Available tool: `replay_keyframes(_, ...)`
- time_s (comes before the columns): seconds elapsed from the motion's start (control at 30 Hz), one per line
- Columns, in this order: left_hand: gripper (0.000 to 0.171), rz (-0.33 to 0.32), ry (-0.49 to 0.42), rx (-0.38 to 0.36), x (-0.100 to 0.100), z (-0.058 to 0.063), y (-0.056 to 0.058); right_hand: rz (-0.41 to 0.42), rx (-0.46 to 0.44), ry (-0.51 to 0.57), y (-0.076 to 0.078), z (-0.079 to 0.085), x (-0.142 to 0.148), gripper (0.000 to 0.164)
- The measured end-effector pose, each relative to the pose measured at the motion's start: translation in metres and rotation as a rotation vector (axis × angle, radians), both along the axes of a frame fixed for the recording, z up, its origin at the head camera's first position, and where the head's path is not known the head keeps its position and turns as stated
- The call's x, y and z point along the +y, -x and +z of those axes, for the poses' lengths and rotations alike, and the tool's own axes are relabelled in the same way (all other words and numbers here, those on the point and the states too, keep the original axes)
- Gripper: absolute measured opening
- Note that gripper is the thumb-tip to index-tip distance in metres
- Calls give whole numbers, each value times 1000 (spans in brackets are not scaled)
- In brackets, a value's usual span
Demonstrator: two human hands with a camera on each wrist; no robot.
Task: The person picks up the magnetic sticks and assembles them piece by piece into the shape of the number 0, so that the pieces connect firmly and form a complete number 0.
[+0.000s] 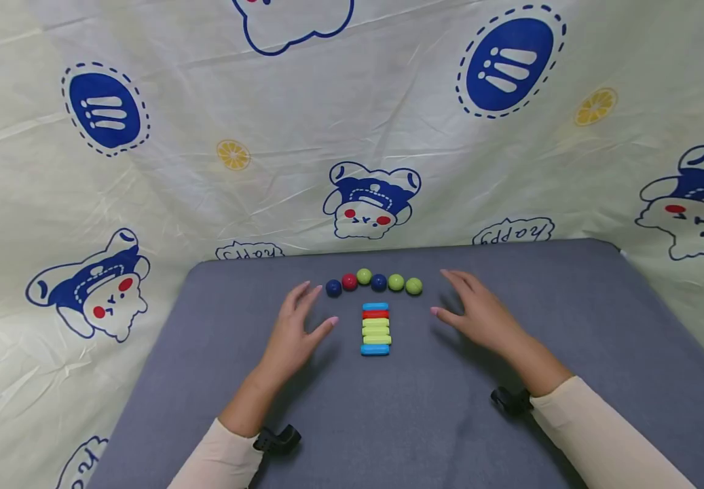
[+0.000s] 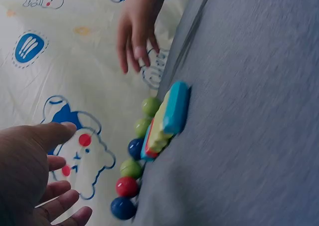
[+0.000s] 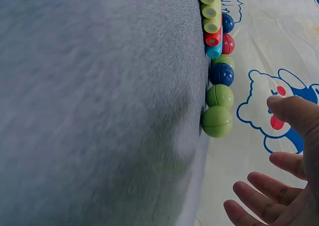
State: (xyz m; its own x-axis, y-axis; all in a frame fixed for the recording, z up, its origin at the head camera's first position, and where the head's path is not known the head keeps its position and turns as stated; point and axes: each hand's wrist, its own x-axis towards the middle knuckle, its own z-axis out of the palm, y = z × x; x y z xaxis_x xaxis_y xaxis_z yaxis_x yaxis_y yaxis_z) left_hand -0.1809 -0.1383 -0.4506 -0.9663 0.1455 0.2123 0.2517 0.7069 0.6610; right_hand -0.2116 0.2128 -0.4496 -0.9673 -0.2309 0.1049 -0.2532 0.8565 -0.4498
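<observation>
My left hand (image 1: 292, 334) and my right hand (image 1: 485, 316), fingers apart and holding nothing, flank the column of bars (image 1: 376, 331), which runs near to far, right of my closer left, with the row of balls (image 1: 379, 282) stretching left to right beyond it.

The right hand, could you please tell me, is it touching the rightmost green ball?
Apart: the head view plainly shows grey tabletop between the right hand and the rightmost green ball.

The head view is bright; dimmer wrist views seem slightly blurred.
</observation>
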Motion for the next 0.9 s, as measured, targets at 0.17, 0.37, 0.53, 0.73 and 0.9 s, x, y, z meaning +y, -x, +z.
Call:
replay_keyframes(0.17,46,-93,-69,-16,12,-7,-4,1,-49,81,15,-3,-7,72)
replay_keyframes(0.37,34,-167,-72,-51,24,-20,-5,6,-87,136,28,-6,-16,65)
replay_keyframes(0.53,29,-202,-74,-78,30,-22,-7,9,-119,172,40,-12,-21,60)
replay_keyframes(0.73,30,-228,-65,-113,36,-29,-9,26,-151,196,50,-18,-26,57)
replay_keyframes(0.9,28,-264,-54,-99,39,-34,-9,39,-171,193,53,-19,-31,56)
